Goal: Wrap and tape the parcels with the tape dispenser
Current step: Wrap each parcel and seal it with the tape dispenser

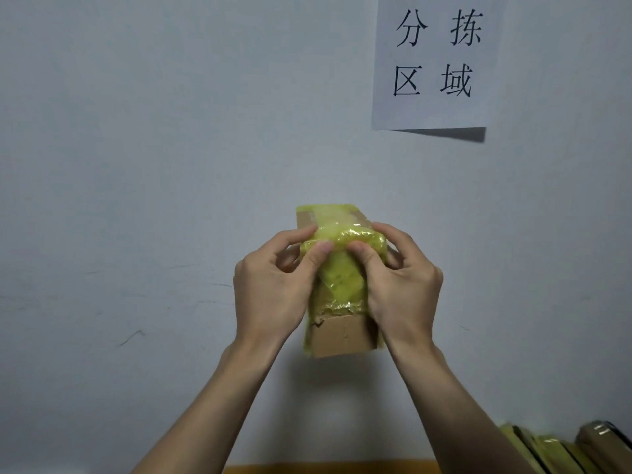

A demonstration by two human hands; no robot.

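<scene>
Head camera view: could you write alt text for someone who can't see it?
Two bare hands, the left hand and the right hand, hold up a cardboard parcel before a pale wall, thumbs pressing yellow tape onto it. A paper sign with Chinese characters hangs upper right; more taped parcels lie lower right.
</scene>
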